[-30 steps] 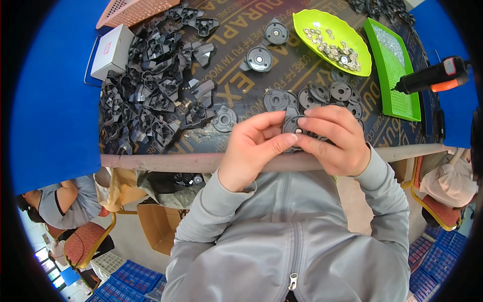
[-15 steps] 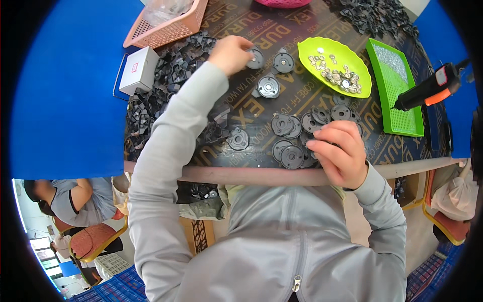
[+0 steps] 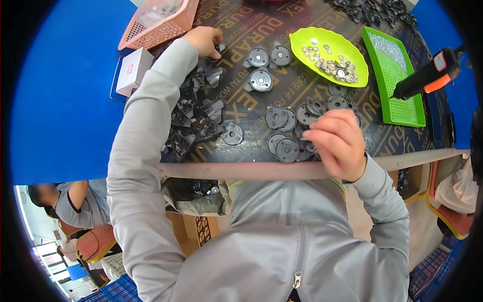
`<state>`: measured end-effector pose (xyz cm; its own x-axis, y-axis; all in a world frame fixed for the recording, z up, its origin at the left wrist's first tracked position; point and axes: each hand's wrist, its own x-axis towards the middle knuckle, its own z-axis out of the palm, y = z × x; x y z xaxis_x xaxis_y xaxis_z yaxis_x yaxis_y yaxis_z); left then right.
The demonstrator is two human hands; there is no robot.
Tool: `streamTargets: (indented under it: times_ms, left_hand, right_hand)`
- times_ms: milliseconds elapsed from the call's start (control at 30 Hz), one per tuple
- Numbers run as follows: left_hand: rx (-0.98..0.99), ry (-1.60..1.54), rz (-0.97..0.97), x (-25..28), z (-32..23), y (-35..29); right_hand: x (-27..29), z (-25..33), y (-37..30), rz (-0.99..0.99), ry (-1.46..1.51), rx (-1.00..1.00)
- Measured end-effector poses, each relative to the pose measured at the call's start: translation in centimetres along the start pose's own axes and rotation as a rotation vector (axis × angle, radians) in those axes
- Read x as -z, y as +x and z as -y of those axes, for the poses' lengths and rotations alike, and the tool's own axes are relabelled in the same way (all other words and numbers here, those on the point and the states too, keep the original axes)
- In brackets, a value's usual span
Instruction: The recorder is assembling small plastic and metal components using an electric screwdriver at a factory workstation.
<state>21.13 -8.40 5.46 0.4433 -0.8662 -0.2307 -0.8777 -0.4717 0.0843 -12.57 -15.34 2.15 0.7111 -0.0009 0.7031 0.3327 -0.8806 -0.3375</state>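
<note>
At the upper left of the table, my left hand [image 3: 204, 41] has its fingers curled onto a small black plastic part [image 3: 220, 48], at the edge of a heap of similar angular black parts [image 3: 193, 113]. Three round assemblies, each a grey disc on a black part, lie to its right; one assembly [image 3: 261, 80] sits nearest to me. My right hand [image 3: 338, 143] hovers over the near edge, fingers bent and thumb close to the fingertips; what they hold, if anything, is too small to make out. Beside and under it lie several loose dark round discs [image 3: 287, 150]. A single disc [image 3: 233, 134] rests apart from them.
A yellow-green leaf-shaped dish [image 3: 307, 39] holds small metal pieces. Right of it stand a green tray [image 3: 390, 83] with clear bits and a black-and-orange electric screwdriver [image 3: 427, 78]. A pink basket [image 3: 166, 27] and a white box [image 3: 135, 71] are at the left; more black parts [image 3: 375, 12] lie far right.
My left hand has left the round assembly and moved left to the black parts, closing on one. My right hand stays nearly in place. The view has shifted slightly.
</note>
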Motion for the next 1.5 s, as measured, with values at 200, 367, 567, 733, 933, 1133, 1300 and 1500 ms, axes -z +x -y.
streamTargets:
  times_ms: [200,367,567,733,933,1133,1300,1500]
  left_hand:
    - [-0.004,-0.149,-0.262,0.8,1.3,-1.9]
    - [-0.171,-1.238,-0.305,0.0,-7.2,-10.7]
    - [0.023,-1.936,0.017,-8.5,-14.6,-15.6]
    - [0.061,-2.096,0.052,-9.9,-15.1,-15.5]
    - [-0.006,-2.100,0.091,-10.0,-14.8,-15.3]
    - [-0.060,-2.222,0.005,-10.1,-14.8,-15.3]
    - [-0.100,-2.242,0.046,-10.1,-14.6,-15.4]
    - [-0.088,-2.347,0.015,-10.0,-14.7,-15.3]
  right_hand:
    - [0.4,-0.7,0.7,-0.080,-0.016,-0.088]
    - [2.0,-3.8,1.4,-0.075,-0.061,-0.462]
    - [1.1,-12.3,5.8,0.172,-0.316,-0.367]
    - [-0.6,-16.2,7.1,0.310,-0.475,-0.283]
    - [-1.4,-16.4,7.3,0.394,-0.537,-0.357]
    - [-1.3,-16.8,7.2,0.394,-0.522,-0.353]
    - [-1.1,-16.6,7.5,0.420,-0.491,-0.305]
    - [-0.7,-17.0,7.4,0.457,-0.365,-0.330]
